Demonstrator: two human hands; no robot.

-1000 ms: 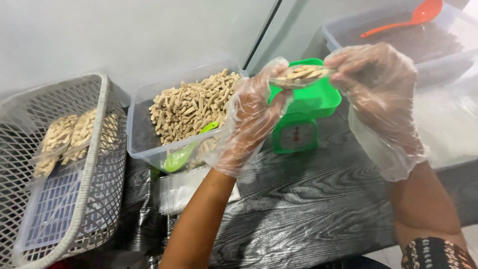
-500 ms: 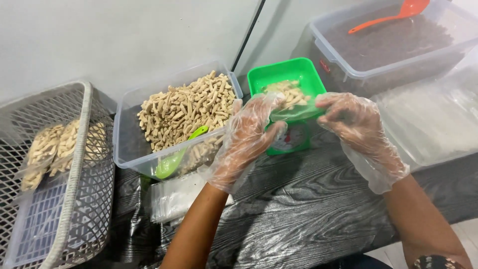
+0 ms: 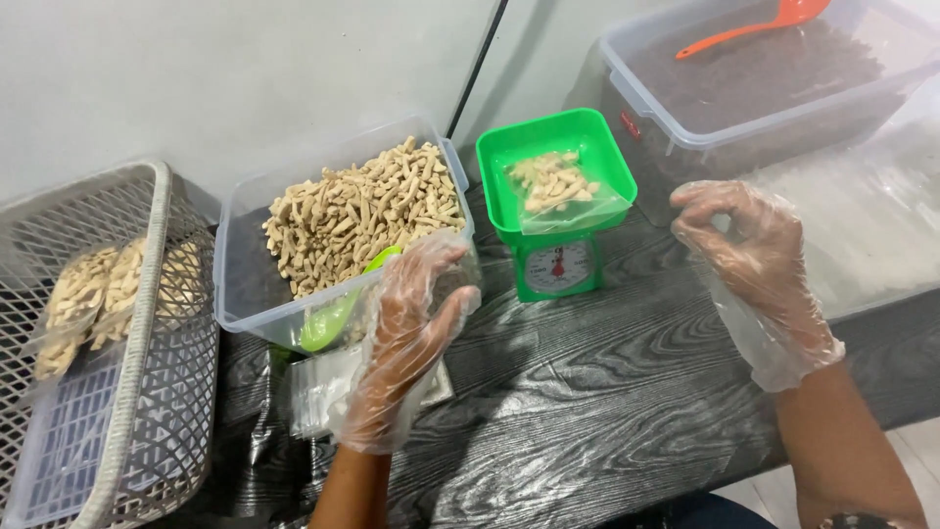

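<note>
Both hands have let go: the bag of snack sticks (image 3: 553, 186) now lies in the green scale (image 3: 555, 211) at upper centre. Your left hand (image 3: 411, 328) and right hand (image 3: 749, 264) hover empty, fingers loosely curled. You're weighing; check the dial.

A scale (image 3: 556, 264) stands at the upper middle of the frame, with a bag of snacks (image 3: 555, 186) in its tray. Left of it sits a tub of snack sticks (image 3: 343, 230), a scoop (image 3: 338, 309) inside. A basket (image 3: 147, 323) fills the far left, holding filled bags (image 3: 93, 289). Another tub (image 3: 764, 78), upper right, holds a spoon (image 3: 754, 24). All rest on a table (image 3: 587, 392).
</note>
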